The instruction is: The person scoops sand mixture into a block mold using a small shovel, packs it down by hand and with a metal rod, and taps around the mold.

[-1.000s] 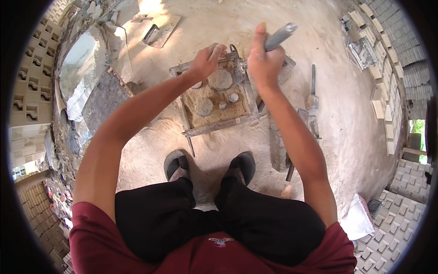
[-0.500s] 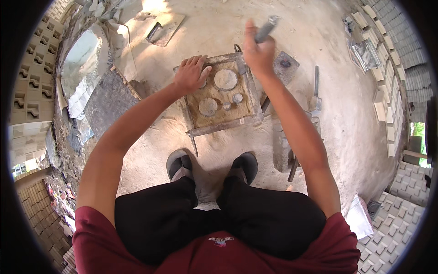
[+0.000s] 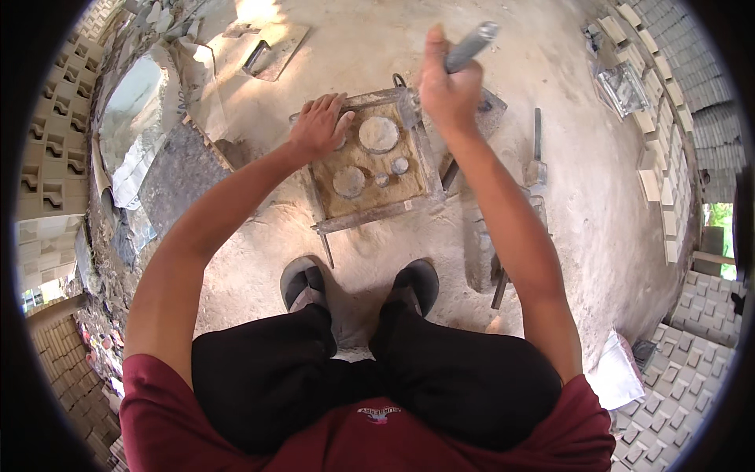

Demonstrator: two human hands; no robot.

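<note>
On the floor before my feet lies a square mould frame (image 3: 377,215) packed with sandy material (image 3: 334,206). Several round grey pieces are set in it, the largest a disc (image 3: 378,135) near the far side. My left hand (image 3: 318,126) rests on the frame's far left corner, fingers stretched out over the far rail, partly covering another round piece. At the far right corner my right hand (image 3: 451,94) is closed around the grey cylindrical handle (image 3: 472,47) of a tool. A flat grey part (image 3: 410,108) shows below that hand at the corner; the tool's kind is unclear.
A long-handled flat tool (image 3: 537,149) and a dark metal bar (image 3: 499,287) lie to the right. A dark plate (image 3: 491,110) sits behind my right wrist. Far left is a board with a handle (image 3: 271,55). Stacked pale blocks (image 3: 55,134) line both sides.
The frame and floor have shifted slightly left and up in view. My right hand keeps its hold on the tool, its handle tilted a little differently. My left hand stays on the corner.
</note>
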